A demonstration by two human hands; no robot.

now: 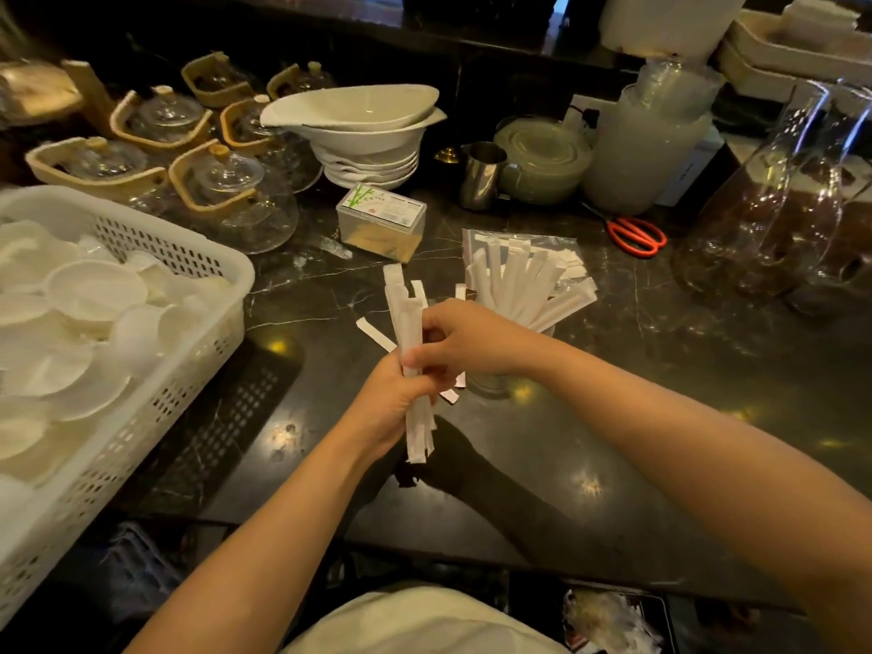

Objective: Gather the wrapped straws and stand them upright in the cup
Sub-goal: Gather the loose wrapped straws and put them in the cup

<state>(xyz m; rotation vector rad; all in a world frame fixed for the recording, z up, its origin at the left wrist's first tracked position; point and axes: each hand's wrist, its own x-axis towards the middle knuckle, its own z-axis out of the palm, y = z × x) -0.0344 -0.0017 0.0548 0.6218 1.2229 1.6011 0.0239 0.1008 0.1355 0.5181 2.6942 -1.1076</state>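
I hold a bundle of white paper-wrapped straws [409,323] upright over the dark marble counter. My left hand [384,408] grips the bundle's lower half from the left. My right hand [460,339] pinches the same bundle near its middle from the right. Just behind my right hand stands a clear glass cup [490,382], mostly hidden by my wrist, with several wrapped straws [524,287] fanned upright in it. One loose wrapped straw [375,335] pokes out to the left of the bundle, and short ends [449,395] show below my right hand.
A white plastic basket [155,370] of white dishes fills the left. Behind lie a clear toothpick box [382,224], a plastic bag [561,250], stacked white bowls [363,134], a steel jug [479,174], red scissors [637,236] and glass carafes [778,205] at right.
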